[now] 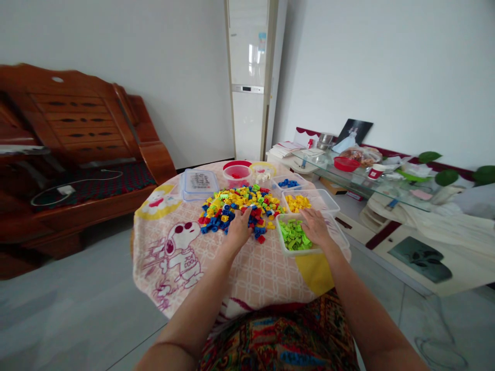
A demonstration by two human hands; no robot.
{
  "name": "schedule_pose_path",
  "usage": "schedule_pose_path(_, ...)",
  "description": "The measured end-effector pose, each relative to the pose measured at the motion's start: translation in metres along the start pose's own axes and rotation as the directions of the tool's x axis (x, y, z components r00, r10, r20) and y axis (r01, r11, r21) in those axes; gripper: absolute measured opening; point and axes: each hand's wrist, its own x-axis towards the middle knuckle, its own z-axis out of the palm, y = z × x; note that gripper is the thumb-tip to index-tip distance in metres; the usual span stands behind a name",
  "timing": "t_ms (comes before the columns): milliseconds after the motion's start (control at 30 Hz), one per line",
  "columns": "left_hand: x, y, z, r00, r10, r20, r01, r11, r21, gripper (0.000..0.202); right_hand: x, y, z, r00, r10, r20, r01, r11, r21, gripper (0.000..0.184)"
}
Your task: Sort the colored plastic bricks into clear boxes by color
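A heap of small plastic building bricks (220, 203) in yellow, blue, red and green lies mid-table. My left hand (240, 229) reaches into its near side, thumb and fingers apart among blue and red bricks; the fingertips are partly hidden. Over the right part of a clear box of green bricks (292, 234) is my right hand (315, 226), its fingers stretched out and pointing left, with nothing visible in them. Just behind stands a clear box of yellow bricks (297, 203). Further back, another clear container holds blue bricks (288, 183).
A pink tub (237, 174) with something red inside stands behind the heap, near some white pieces (263, 175). A blue-rimmed clear lid or box (200, 184) lies at back left. The round table has a patterned cloth (255, 275). A cluttered glass-topped stand (386, 180) is to the right.
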Motion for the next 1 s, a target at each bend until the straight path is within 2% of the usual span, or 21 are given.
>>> schedule_pose_path(167, 0.036, 0.008, 0.011, 0.984, 0.127, -0.129, -0.141, 0.983, -0.113, 0.067, 0.000, 0.000, 0.002, 1.000, -0.009, -0.019, 0.009, 1.000, 0.003, 0.052)
schedule_pose_path(333, 0.067, -0.002, 0.019, 0.930, 0.233, -0.285, -0.312, 0.909, -0.275, 0.066, -0.001, -0.002, 0.001, 0.999, -0.007, -0.042, 0.007, 1.000, 0.010, 0.052)
schedule_pose_path(467, 0.067, -0.017, 0.024, 0.894, 0.218, -0.392, -0.374, 0.846, -0.380, 0.053, -0.001, 0.000, 0.002, 0.999, -0.013, -0.046, 0.014, 1.000, 0.012, 0.052)
schedule_pose_path(667, 0.051, -0.027, 0.020, 0.849, 0.164, -0.502, -0.362, 0.873, -0.327, 0.025, -0.001, 0.005, 0.009, 0.997, -0.023, -0.071, 0.024, 0.999, 0.024, 0.052)
schedule_pose_path(767, 0.048, -0.022, 0.020, 0.853, 0.203, -0.481, -0.377, 0.877, -0.298, 0.021, -0.001, 0.008, 0.012, 0.995, -0.037, -0.093, 0.039, 0.999, 0.020, 0.052)
schedule_pose_path(900, 0.047, -0.013, 0.029, 0.883, 0.298, -0.363, -0.404, 0.876, -0.263, 0.027, -0.001, 0.010, 0.016, 0.992, -0.050, -0.114, 0.050, 0.999, 0.006, 0.051)
schedule_pose_path(1000, 0.046, -0.009, 0.033, 0.901, 0.240, -0.360, -0.336, 0.912, -0.234, 0.028, -0.001, 0.012, 0.017, 0.990, -0.058, -0.128, 0.059, 0.998, 0.008, 0.052)
